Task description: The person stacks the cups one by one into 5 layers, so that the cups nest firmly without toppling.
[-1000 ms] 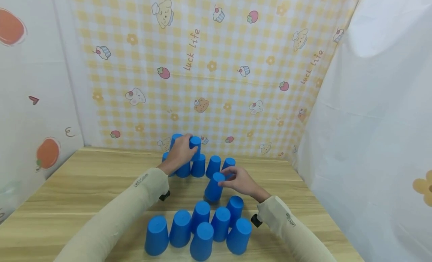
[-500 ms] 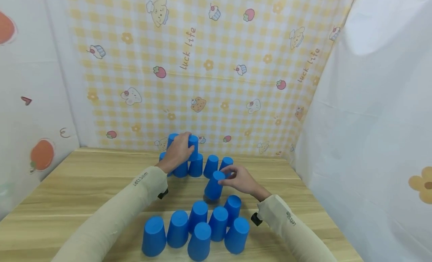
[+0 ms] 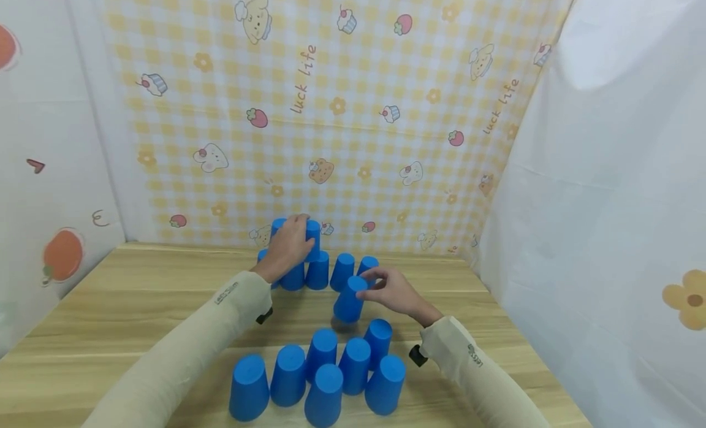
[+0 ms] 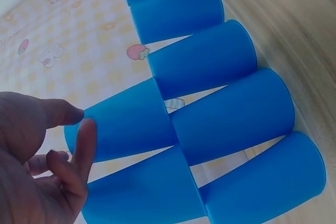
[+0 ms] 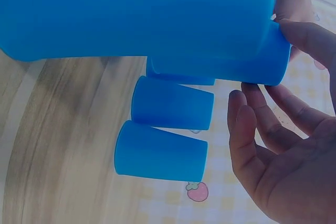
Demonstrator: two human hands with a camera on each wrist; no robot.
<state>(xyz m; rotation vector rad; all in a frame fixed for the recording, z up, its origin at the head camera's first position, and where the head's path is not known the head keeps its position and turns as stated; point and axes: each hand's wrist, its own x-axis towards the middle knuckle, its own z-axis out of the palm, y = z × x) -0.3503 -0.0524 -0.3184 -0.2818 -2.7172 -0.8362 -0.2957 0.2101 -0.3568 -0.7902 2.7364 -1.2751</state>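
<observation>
My left hand (image 3: 288, 247) reaches to the far row of upside-down blue cups. Its thumb and fingers hold the narrow top of an upper-level cup (image 4: 126, 124), which sits across two lower cups; another upper cup (image 4: 144, 190) stands beside it. My right hand (image 3: 394, 290) pinches a single blue cup (image 3: 349, 300) near its narrow end, thumb on one side and fingers on the other. That cup hangs tilted above the table, a shadow beneath it. In the right wrist view, the right hand (image 5: 294, 156) shows with the large blue cup (image 5: 131, 14) partly filling the picture.
Several upside-down blue cups (image 3: 323, 394) stand grouped at the front of the wooden table (image 3: 154, 305). The far lower row includes a cup (image 3: 343, 271) with nothing on top. A checked cloth (image 3: 353, 140) hangs behind, and a white sheet (image 3: 579, 201) hangs at the right.
The cup in my right hand has risen slightly and shifted a little away from the front cups. My left hand keeps its hold on the upper cup. The head view has turned slightly.
</observation>
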